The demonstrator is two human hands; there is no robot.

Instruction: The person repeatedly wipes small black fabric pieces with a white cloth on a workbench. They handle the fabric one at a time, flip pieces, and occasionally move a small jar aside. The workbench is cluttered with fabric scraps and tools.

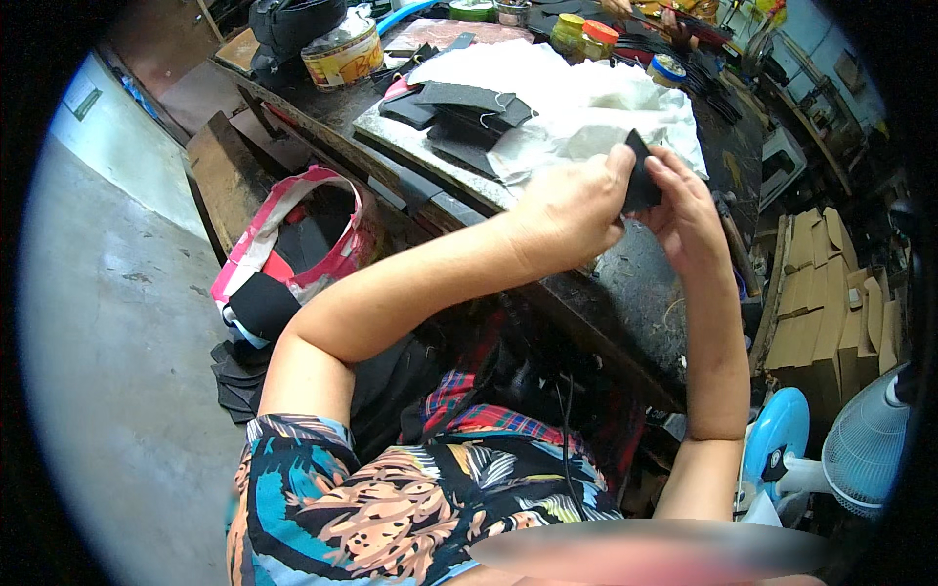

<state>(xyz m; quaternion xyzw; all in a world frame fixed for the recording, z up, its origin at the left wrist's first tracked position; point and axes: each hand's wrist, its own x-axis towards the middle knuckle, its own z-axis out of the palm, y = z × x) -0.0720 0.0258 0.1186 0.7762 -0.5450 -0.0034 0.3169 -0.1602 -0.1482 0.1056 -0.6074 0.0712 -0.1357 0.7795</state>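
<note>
A small flat black piece (640, 178), perhaps leather or fabric, is held up over the near edge of the workbench. My left hand (575, 207) pinches its left side between thumb and bent fingers. On the other side my right hand (690, 207) closes its fingers around the piece's right edge. Just beyond the hands, crumpled white sheeting (606, 98) covers much of a pale board. Several black pieces (469, 107) with loose white thread lie stacked on the left of that sheeting.
Left of the bench stands a pink-rimmed bag (363, 210) holding dark pieces. A yellow tub (342, 57), a red-lidded jar (599, 39) and a blue-lidded jar (667, 70) stand farther back. Folded cardboard (811, 303) and a blue-and-white fan (777, 444) are at right. Another person's hand (679, 27) shows far off.
</note>
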